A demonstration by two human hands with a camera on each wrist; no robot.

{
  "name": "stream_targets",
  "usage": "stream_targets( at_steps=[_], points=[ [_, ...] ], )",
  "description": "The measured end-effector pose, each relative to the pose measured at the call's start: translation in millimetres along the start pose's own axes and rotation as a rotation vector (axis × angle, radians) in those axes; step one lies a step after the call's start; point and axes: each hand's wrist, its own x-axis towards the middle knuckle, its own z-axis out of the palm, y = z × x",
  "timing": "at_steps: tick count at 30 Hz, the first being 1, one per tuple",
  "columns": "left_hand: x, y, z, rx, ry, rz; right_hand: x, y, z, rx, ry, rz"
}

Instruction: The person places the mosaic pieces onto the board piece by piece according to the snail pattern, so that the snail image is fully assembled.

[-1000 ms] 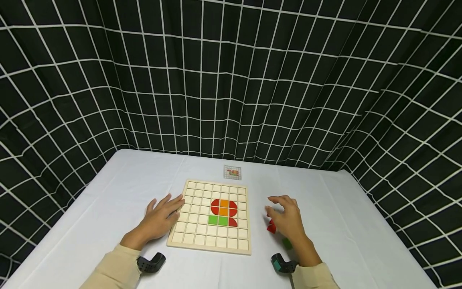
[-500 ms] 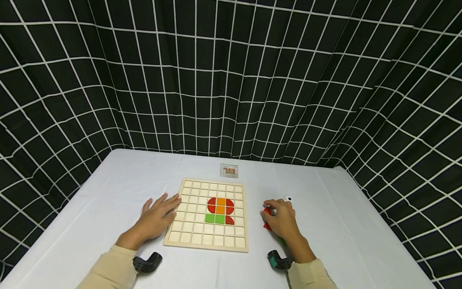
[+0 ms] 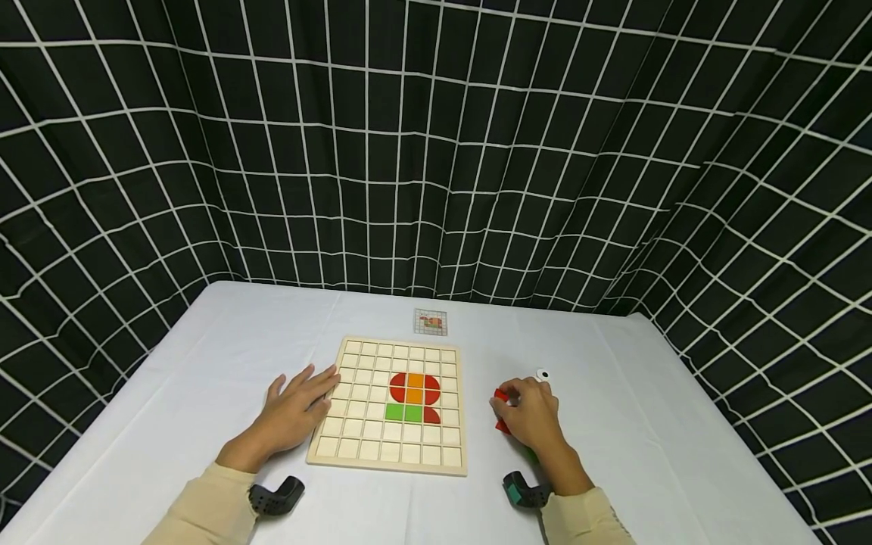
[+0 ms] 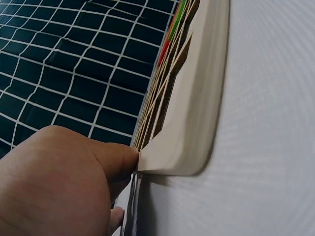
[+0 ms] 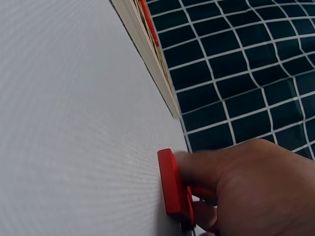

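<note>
The wooden grid board (image 3: 386,463) lies on the table with a red, orange and green pattern of flat tiles in its cells. My left hand (image 3: 291,412) lies at the board's left edge, fingers spread and fingertips on the rim; the left wrist view shows the thumb (image 4: 120,156) at a board corner. To the right of the board, my right hand (image 3: 534,415) pinches a red tile (image 3: 501,394) between thumb and index finger, low over the table. Another red tile (image 3: 502,427) sits just under the thumb. Part of a green tile (image 3: 530,454) shows beneath the wrist.
A small pattern card (image 3: 431,322) lies behind the board. A white tile with a black dot (image 3: 543,375) is beyond the right hand. White cloth covers the table (image 3: 654,424), and a black curtain with white grid lines (image 3: 381,151) surrounds it.
My right hand has come down and closed thumb and finger on a red tile, whose visible shape has turned slightly. The left hand stays at the board's edge. The head view has shifted a little.
</note>
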Motion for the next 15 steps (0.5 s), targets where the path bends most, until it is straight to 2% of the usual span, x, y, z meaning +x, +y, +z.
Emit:
stream_targets(
  at_steps=[5, 11, 15],
  points=[
    [-0.3, 0.4, -0.9, 0.003, 0.002, -0.002, 0.3, -1.0, 1.0, 0.024, -0.018, -0.008],
    [-0.7, 1.1, -1.4, -0.004, 0.000, -0.002, 0.6, -4.4, -2.5, -0.062, -0.023, 0.043],
    [-0.4, 1.7, -1.9, -0.005, -0.002, -0.001, 0.9, -6.1, -4.5, -0.070, -0.038, 0.054]
  ],
)
